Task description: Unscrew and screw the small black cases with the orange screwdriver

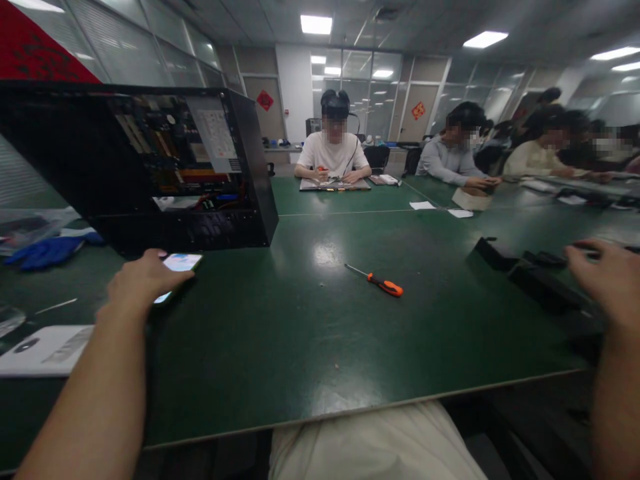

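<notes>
Green table (270, 333): left fingers (175, 276) grasp a phone (184, 262), long axis pointing forward-right (right fingers' (583, 267) hold unclear).

We stretch our bare forearms (107, 380) wide apart, bare left grip (137, 281) curled palm-down, bare right grip (610, 275) loosely bent.

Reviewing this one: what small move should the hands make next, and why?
Probably a short shift of the right hand onto the nearest of the black parts. It is right by them, though blur hides whether it already touches one. The left hand seems occupied, gripping a lit phone, and the screwdriver lies apart from both hands.
</notes>
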Available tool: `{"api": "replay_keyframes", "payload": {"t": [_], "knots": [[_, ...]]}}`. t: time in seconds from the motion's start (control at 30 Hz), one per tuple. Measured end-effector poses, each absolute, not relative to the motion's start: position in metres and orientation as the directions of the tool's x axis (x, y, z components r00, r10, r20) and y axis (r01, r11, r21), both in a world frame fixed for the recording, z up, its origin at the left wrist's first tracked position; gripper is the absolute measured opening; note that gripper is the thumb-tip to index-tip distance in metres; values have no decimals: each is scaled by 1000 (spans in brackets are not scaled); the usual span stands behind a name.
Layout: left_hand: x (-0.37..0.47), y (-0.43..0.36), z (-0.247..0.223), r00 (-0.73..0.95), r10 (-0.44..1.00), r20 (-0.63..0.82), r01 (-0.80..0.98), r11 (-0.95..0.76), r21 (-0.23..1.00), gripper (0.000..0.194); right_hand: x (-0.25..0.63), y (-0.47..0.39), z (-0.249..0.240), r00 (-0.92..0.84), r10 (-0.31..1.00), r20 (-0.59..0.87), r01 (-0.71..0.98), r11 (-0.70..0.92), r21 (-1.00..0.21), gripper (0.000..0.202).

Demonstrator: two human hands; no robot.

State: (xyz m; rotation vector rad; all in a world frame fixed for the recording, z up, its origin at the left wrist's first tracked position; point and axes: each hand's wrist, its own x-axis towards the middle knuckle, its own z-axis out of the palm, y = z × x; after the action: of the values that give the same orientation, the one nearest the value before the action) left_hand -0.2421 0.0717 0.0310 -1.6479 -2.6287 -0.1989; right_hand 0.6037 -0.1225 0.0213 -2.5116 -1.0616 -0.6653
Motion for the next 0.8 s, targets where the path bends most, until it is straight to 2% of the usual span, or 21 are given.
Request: {"api": "replay_keyframes", "payload": {"t": [0.07, 0.17, 0.27, 0.33, 0.43, 0.53, 0.67, 0.8], "knots": [[-258, 85, 22, -441, 897, 33, 896, 439, 63, 102, 614, -141, 20, 663, 566, 490, 703, -696, -145, 48], [-267, 96, 16, -429, 903, -9, 901, 428, 65, 103, 615, -152, 17, 690, 625, 364, 708, -686, -164, 47], [-253, 89, 22, -394, 918, 48, 919, 392, 36, 103, 604, -145, 12, 697, 697, 171, 717, -673, -180, 49], [-235, 78, 29, -329, 932, 154, 944, 327, 41, 95, 597, -137, 6, 685, 723, 90, 726, -667, -166, 45], [-207, 62, 37, -183, 918, 352, 983, 170, 68, 77, 591, -127, -9, 653, 750, 107, 757, -643, -119, 38], [-185, 55, 40, -93, 859, 503, 993, 45, 108, 59, 591, -122, -20, 643, 752, 146, 764, -642, -63, 47], [-168, 55, 38, -22, 800, 599, 988, -74, 135, 46, 585, -119, -22, 663, 739, 120, 746, -666, -20, 65], [-157, 59, 28, 75, 729, 681, 961, -234, 145, 37, 578, -121, -20, 659, 739, 142, 748, -664, -16, 64]]}}
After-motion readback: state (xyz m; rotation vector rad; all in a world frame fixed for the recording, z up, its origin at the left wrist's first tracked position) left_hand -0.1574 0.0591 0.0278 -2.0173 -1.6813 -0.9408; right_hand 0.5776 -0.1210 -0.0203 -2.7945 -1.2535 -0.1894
